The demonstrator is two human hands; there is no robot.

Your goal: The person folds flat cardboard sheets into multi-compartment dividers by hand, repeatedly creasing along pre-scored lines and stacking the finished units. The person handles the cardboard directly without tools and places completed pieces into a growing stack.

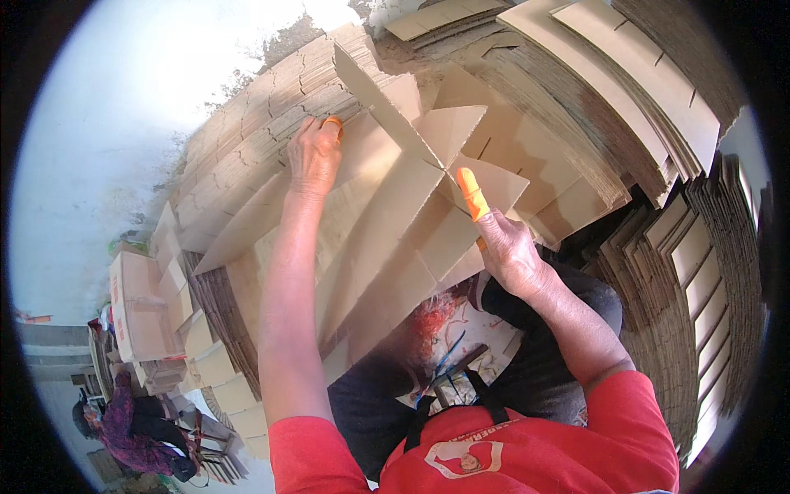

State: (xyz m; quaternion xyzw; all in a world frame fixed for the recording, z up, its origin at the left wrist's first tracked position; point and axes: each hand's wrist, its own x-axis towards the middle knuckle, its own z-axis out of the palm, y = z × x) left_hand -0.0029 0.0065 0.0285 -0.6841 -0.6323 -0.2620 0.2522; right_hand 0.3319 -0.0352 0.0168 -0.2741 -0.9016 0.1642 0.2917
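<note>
Slotted cardboard sheets stand crossed through one another in front of me, as a partition divider. My right hand grips the divider's right side near the crossing, an orange finger cover lying along the cardboard. My left hand is closed at the upper edge of a long cardboard sheet, beside the stack. It wears an orange finger cover too; its fingertips are partly hidden. Slots show as short dark lines in the sheets.
High stacks of cardboard strips stand against the white wall at the far left. More stacked sheets lie far right, and further piles at right. A carton stands left; another person sits at lower left. Red string lies between my legs.
</note>
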